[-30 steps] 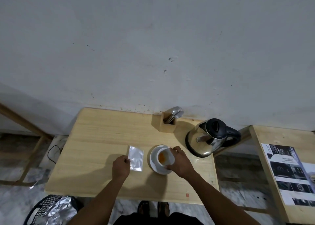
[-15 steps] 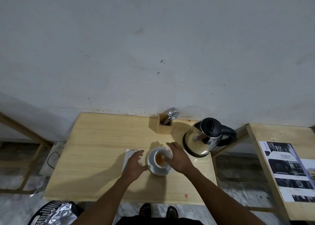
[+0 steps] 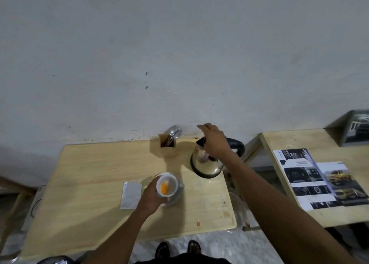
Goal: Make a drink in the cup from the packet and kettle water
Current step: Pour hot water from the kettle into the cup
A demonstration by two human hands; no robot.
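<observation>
My left hand [image 3: 149,198] grips a white cup [image 3: 167,185] with orange powder at its bottom, tilted and lifted just above its white saucer [image 3: 176,200]. A flat silver packet [image 3: 130,193] lies on the wooden table [image 3: 89,173], directly left of that hand. The steel kettle [image 3: 205,166] with a black lid and handle stands at the table's back right. My right hand [image 3: 213,141] is stretched over the kettle's lid with fingers extended toward the wall, and they are not closed on the handle.
A wooden holder with spoons [image 3: 168,148] stands against the wall, left of the kettle. A second wooden table [image 3: 299,143] to the right carries a printed brochure [image 3: 319,179]. My feet show below the table's front edge.
My left hand left the packet, took the cup and raised it off the saucer. My right hand let go of the cup and reached back over the kettle.
</observation>
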